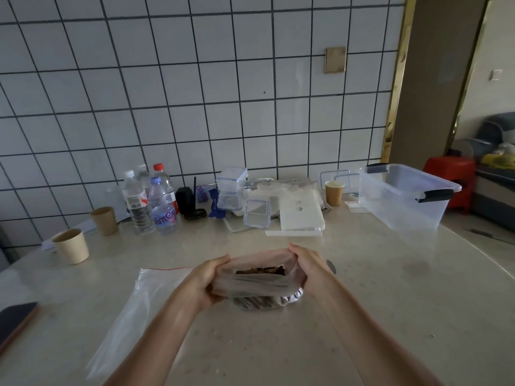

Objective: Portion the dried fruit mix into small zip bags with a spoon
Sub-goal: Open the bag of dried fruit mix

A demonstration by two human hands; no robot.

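A translucent bag of dried fruit mix [255, 282] stands at the middle of the table with its mouth pulled wide; dark fruit [260, 271] shows inside. My left hand [207, 280] grips the bag's left edge and my right hand [308, 270] grips its right edge. An empty zip bag with a red seal strip [145, 296] lies flat to the left. A grey rounded shape [331, 266], possibly a spoon, peeks out behind my right hand; most of it is hidden.
Two paper cups [71, 249] and several water bottles [163, 207] stand at the back left. Small lidded boxes [231, 188], a white box [301, 213] and another cup [334, 192] are at the back. A large clear bin [404, 196] sits right. A dark phone [16, 319] lies far left.
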